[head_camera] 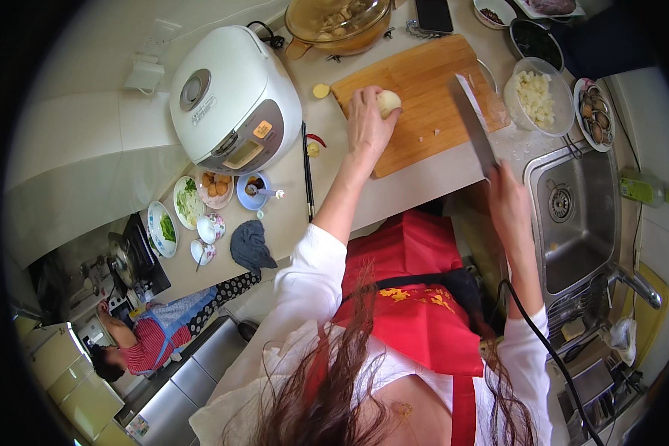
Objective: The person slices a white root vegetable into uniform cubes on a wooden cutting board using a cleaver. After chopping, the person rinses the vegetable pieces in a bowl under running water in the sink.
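Note:
My left hand [369,120] grips a pale, peeled round vegetable [389,101] at the left part of a wooden cutting board [423,72]. My right hand [506,192] is closed around the handle of a kitchen knife [474,125], whose broad blade points away over the board's right part. Small pale bits lie on the board between the two. Right of the board, a clear plastic bowl [563,108] holds pale diced pieces [534,97]. A yellow slice [321,91] rests on the counter by the board's left corner.
A white rice cooker [228,95] and a lidded glass pot [334,47] stand left and behind. Chopsticks [308,178], a red chili [316,140] and small dishes lie leftward. At right are a plate of shellfish [595,117] and a steel sink [580,223]. Another person [150,340] works at far left.

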